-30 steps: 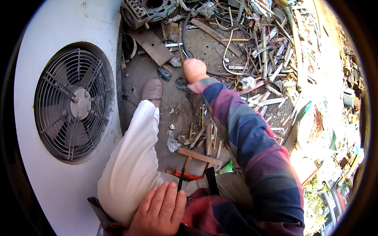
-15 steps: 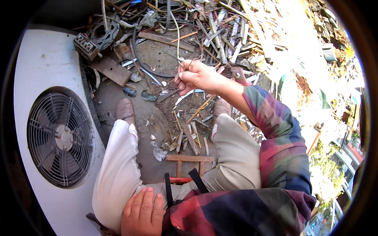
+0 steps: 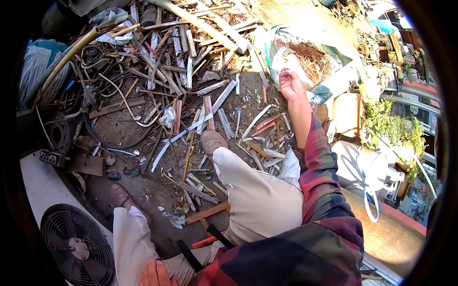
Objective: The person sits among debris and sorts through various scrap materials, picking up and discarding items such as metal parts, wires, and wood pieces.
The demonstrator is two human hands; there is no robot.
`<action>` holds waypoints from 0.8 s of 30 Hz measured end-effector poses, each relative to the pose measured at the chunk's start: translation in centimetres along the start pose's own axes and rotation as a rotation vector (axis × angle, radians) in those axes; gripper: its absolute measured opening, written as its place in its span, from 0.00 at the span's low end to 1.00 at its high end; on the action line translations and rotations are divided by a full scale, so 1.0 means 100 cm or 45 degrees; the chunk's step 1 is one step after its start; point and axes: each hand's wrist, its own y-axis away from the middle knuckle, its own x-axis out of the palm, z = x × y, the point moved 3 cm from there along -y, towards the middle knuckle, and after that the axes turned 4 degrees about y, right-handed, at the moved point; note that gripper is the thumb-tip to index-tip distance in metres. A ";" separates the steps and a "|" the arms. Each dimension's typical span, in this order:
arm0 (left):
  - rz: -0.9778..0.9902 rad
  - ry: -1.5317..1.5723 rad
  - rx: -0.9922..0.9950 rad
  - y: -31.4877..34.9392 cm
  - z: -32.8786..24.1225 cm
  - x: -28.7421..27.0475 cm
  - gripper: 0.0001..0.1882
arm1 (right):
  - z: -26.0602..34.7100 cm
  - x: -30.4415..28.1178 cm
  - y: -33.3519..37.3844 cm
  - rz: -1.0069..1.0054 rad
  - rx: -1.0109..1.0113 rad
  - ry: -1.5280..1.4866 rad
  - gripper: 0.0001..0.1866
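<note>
My right hand (image 3: 292, 85) is stretched out at upper right, over the near edge of an open white and green sack (image 3: 329, 88). Its fingers are curled in toward the thumb; whatever they may hold is too small to make out. Inside the sack lies a tangle of thin reddish-brown wire strands (image 3: 312, 62). My left hand (image 3: 157, 274) rests flat on my left thigh at the lower edge, fingers extended and holding nothing. The picture's lower edge cuts off part of it.
A large scrap heap (image 3: 176, 57) of wood strips, cables and plastic spreads ahead of my shoes. At left stands a white casing with a black fan grille (image 3: 78, 243). A wooden frame piece (image 3: 207, 212) lies between my legs. A rusty cylinder (image 3: 381, 229) is at right.
My right hand has swung from above the ground between my feet to the sack at right. The thin wire strands in it no longer show. The view has turned right; my left hand stays on my thigh.
</note>
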 end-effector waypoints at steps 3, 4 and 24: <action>0.026 0.006 -0.040 -0.003 -0.004 0.001 0.22 | 0.059 0.014 0.003 0.057 -0.442 1.032 0.08; 0.034 -0.043 -0.092 -0.002 -0.013 0.000 0.22 | 0.053 0.004 0.002 0.051 -0.576 1.288 0.08; 0.013 0.211 -0.105 -0.001 -0.005 0.031 0.23 | -0.267 0.177 0.196 2.052 -0.888 1.914 0.07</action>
